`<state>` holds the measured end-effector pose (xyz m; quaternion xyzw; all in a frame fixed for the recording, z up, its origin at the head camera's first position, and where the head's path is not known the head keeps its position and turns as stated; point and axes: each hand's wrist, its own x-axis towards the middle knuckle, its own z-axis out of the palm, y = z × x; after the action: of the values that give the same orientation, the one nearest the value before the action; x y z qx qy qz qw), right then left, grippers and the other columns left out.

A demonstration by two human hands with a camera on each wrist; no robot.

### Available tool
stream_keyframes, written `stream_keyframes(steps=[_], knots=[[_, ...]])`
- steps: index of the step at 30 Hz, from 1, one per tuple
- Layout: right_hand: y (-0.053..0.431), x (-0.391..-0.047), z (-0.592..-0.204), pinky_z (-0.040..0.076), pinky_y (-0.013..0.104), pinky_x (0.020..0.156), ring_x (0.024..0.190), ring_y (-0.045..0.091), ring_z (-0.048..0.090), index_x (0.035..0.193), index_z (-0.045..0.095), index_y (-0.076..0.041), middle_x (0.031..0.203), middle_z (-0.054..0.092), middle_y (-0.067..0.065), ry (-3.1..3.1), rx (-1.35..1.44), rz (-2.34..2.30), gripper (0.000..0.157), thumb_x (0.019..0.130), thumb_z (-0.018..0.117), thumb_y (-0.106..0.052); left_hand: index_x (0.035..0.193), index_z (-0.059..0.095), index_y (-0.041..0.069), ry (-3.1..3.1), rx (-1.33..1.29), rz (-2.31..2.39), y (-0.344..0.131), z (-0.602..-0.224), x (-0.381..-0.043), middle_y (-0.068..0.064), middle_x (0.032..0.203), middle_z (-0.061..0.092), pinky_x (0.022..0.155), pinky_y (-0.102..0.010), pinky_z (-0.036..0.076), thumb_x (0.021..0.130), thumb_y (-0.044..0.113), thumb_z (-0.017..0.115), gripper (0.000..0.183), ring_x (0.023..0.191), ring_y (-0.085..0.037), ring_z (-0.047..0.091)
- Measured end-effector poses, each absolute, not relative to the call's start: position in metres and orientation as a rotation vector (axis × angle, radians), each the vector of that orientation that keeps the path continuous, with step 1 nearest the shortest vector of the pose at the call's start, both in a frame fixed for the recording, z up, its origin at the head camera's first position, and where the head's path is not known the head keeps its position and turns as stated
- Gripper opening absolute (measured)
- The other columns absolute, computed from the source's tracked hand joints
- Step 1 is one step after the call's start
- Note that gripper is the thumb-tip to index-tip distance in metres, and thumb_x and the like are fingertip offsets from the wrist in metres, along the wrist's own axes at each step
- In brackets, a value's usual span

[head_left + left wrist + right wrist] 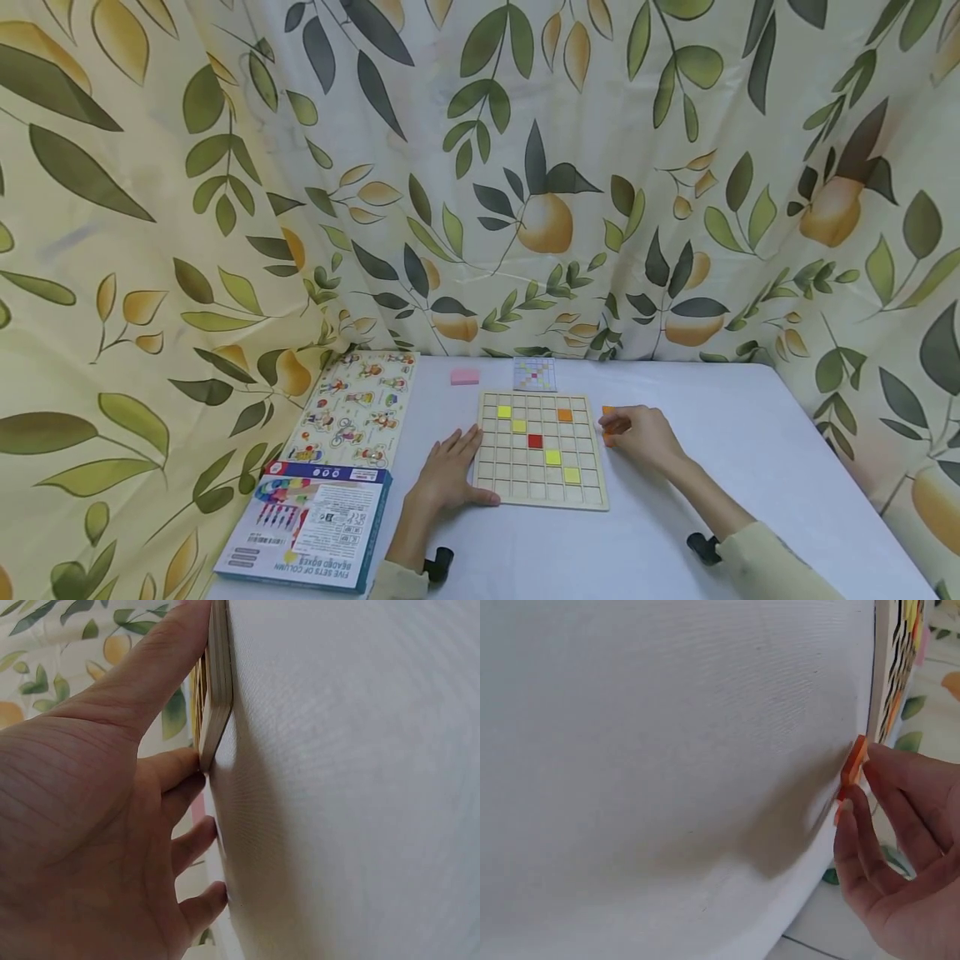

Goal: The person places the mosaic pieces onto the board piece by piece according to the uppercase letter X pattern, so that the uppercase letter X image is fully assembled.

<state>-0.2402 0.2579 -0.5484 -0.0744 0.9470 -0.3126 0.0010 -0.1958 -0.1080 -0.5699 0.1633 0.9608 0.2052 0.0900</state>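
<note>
A wooden grid board lies flat on the table, with yellow tiles, a red tile and an orange tile in some of its squares. My left hand rests at the board's left side, fingers spread, the thumb along the near left corner. In the left wrist view the thumb lies against the board's layered edge. Just right of the board, my right hand pinches small orange tiles between thumb and fingers, low over the table. The fingers partly hide these tiles.
Behind the board lie a small patterned card and a pink block. To the left are a sheet of cartoon figures and a blue-edged box. A leaf-print curtain hangs along the white table's back.
</note>
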Motion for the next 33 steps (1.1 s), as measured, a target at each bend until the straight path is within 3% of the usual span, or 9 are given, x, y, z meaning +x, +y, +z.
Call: stream_keyframes(steps=[3,14,23,33], knots=[[0.262,-0.238,-0.551,0.057,0.048,0.087,0.091,0.020,0.068,0.106,0.081,-0.010,0.098,0.077,0.000,2.970,-0.255,-0.930,0.028,0.081,0.083,0.002,0.164,0.033,0.012,2.857,0.482,0.615,-0.108,-0.569,-0.195,-0.003,0.172,0.028,0.127,-0.060,0.019,0.070,0.062,0.089,0.120,0.158,-0.034,0.024],[0.268,-0.238,-0.558,0.061,0.043,0.082,0.090,0.019,0.070,0.109,0.079,-0.006,0.098,0.077,0.001,2.950,-0.267,-0.955,0.032,0.079,0.086,0.002,0.164,0.034,0.012,2.858,0.485,0.616,-0.108,-0.569,-0.195,-0.003,0.172,0.028,0.127,-0.060,0.019,0.071,0.062,0.089,0.120,0.158,-0.034,0.024],[0.269,-0.243,-0.548,0.055,0.028,0.068,0.076,0.013,0.067,0.104,0.080,-0.006,0.087,0.074,-0.002,2.927,-0.247,-1.041,0.028,0.078,0.083,0.003,0.164,0.033,0.011,2.840,0.494,0.632,-0.108,-0.568,-0.194,-0.004,0.172,0.028,0.127,-0.061,0.019,0.072,0.062,0.088,0.120,0.158,-0.035,0.023],[0.245,-0.257,-0.541,0.059,0.022,0.068,0.077,0.013,0.071,0.108,0.078,-0.002,0.086,0.076,-0.002,2.877,-0.318,-1.228,0.024,0.085,0.084,0.000,0.164,0.033,0.012,2.846,0.483,0.618,-0.109,-0.568,-0.195,-0.003,0.172,0.028,0.128,-0.059,0.018,0.071,0.064,0.088,0.120,0.158,-0.034,0.023]])
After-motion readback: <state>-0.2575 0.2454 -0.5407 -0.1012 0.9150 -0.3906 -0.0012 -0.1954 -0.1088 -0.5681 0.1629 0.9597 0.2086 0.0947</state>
